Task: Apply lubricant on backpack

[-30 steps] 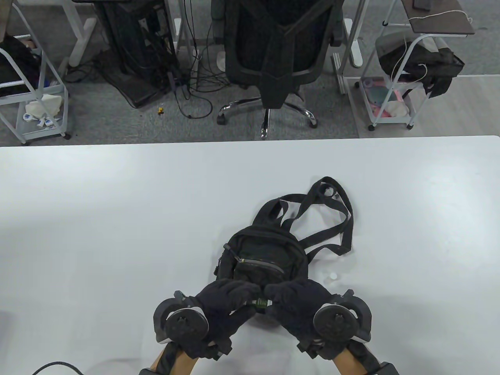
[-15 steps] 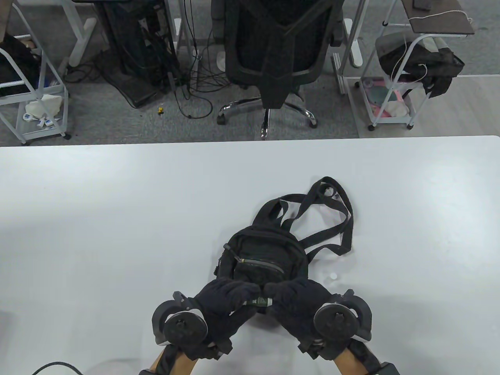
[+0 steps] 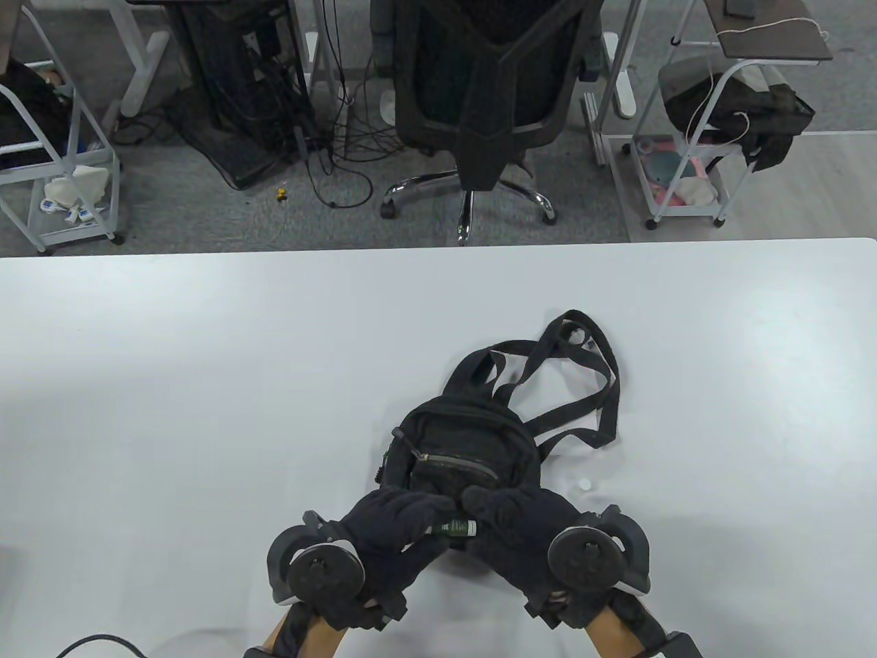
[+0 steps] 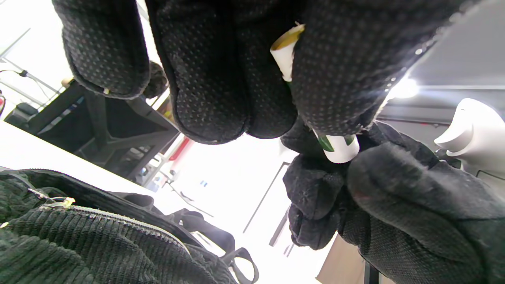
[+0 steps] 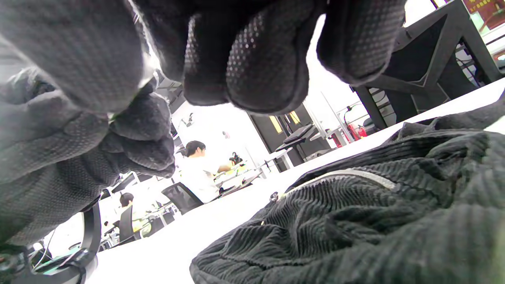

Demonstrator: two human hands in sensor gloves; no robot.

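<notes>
Black corduroy backpack (image 3: 460,456): lies on the white table (image 3: 171,384) near the front edge, just beyond both hands; its near end is covered by the gloves, and its straps (image 3: 575,384) loop away toward the far right.
Zip: a pale line (image 3: 458,462) curves across the front pocket; the wrist views show the teeth, but the table view is too dark to make out the slider.
Tube: a small green-and-white tube (image 3: 455,528) runs between the two hands, over the near end of the backpack; only a short middle stretch shows from above.
Left hand (image 3: 390,541): fingers curled tight around one end of the tube; in the left wrist view that white end (image 4: 285,55) peeks out between thumb and fingers.
Right hand (image 3: 521,538): fingers closed on the other end of the tube; the tip is buried in the glove, so whether it carries a cap cannot be told.
Right wrist view: the tube is all but hidden behind the gloved fingers (image 5: 260,59).
White dot (image 3: 584,485): a small round thing on the table, just right of the backpack; too small to identify.
</notes>
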